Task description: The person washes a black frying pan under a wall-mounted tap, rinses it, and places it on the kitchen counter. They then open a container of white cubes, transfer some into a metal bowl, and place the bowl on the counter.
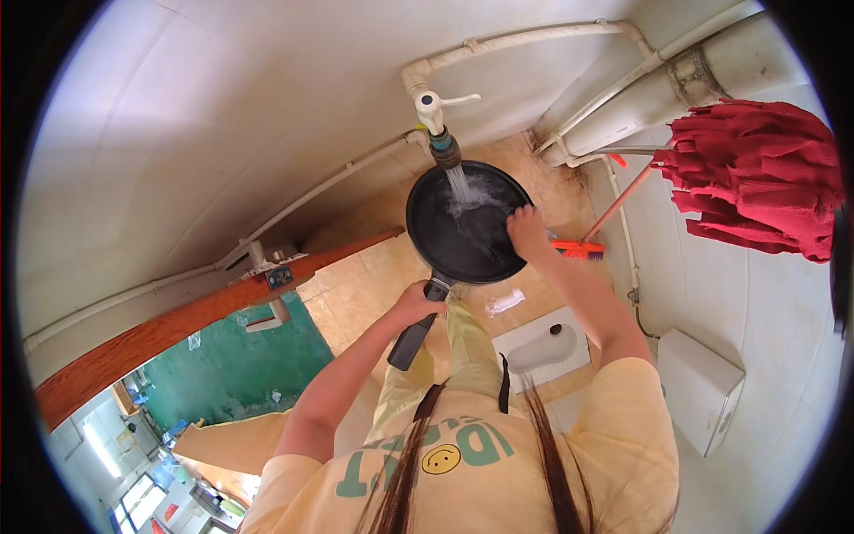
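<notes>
Beyond your left hand, gripping its handle, the round black pan catches water, undrained; your right hand touches it, grip unclear.

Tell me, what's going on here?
Someone is holding a black pan under a running tap. The left hand grips its handle, while the right hand is over the pan's right rim, fingers curled. Water pours into the pan and spreads over its inside. A red mop is off to the right.
</notes>
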Demonstrator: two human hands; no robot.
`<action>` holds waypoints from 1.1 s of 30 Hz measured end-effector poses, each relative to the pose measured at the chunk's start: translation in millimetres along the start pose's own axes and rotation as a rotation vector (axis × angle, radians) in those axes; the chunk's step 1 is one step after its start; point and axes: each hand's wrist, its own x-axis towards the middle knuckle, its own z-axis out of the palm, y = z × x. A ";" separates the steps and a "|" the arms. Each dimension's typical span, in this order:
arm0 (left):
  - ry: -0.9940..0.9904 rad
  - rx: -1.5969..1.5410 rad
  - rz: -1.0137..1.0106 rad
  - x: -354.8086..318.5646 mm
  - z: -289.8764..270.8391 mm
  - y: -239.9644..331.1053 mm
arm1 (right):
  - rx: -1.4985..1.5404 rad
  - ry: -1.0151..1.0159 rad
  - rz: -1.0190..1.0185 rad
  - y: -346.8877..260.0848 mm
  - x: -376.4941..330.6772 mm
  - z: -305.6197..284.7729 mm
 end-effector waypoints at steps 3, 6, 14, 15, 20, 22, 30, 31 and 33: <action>0.010 0.033 0.055 1.5 2.0 3.9 | 0.560 -0.455 -0.177 -18.9 0.9 14.0; 0.058 0.172 0.139 5.3 -4.9 -0.6 | 0.881 -0.266 -0.346 -58.0 12.7 -5.8; 0.092 0.159 0.093 -10.0 4.5 10.2 | 0.541 0.418 -0.222 -93.6 118.4 -25.5; 0.092 0.137 0.094 -10.1 4.7 7.2 | 0.501 0.433 -0.203 -78.4 125.4 -15.5; 0.170 0.028 0.087 -5.4 1.2 -3.3 | -0.030 0.343 -0.216 -12.1 112.6 9.7; 0.177 0.035 0.090 -0.7 -2.2 -3.3 | 0.069 0.351 -0.109 -7.0 92.6 20.8; 0.318 0.314 0.229 0.3 1.9 1.1 | 0.726 -0.055 0.054 -69.2 44.7 -8.9; 0.338 0.333 0.233 -1.1 2.4 1.7 | 0.852 -0.040 0.045 -80.9 47.8 -21.8; 0.355 0.354 0.230 -2.6 4.2 1.7 | 1.092 -0.024 0.022 -99.7 49.0 -51.0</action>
